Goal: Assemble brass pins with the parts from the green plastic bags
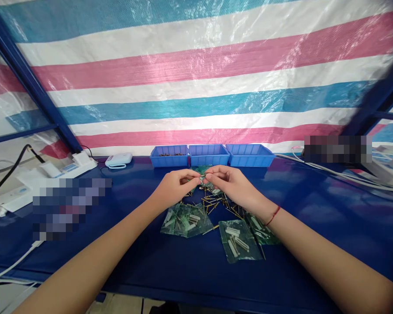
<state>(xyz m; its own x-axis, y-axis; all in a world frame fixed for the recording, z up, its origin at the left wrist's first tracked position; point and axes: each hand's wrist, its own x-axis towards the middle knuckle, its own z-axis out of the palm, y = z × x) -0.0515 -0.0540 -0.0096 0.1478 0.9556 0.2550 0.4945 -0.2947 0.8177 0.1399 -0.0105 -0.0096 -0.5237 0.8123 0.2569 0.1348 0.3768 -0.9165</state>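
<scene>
My left hand and my right hand meet above the blue table, fingers pinched together on a small greyish part between them. A red string circles my right wrist. Beneath the hands lies a loose heap of small brass pins. Green transparent bags holding pale connector pieces lie nearer me, one more green bag at the right.
Three blue plastic bins stand in a row at the back, the left one holding small dark parts. A white device and white power strips with cables sit at the left. A striped tarp hangs behind.
</scene>
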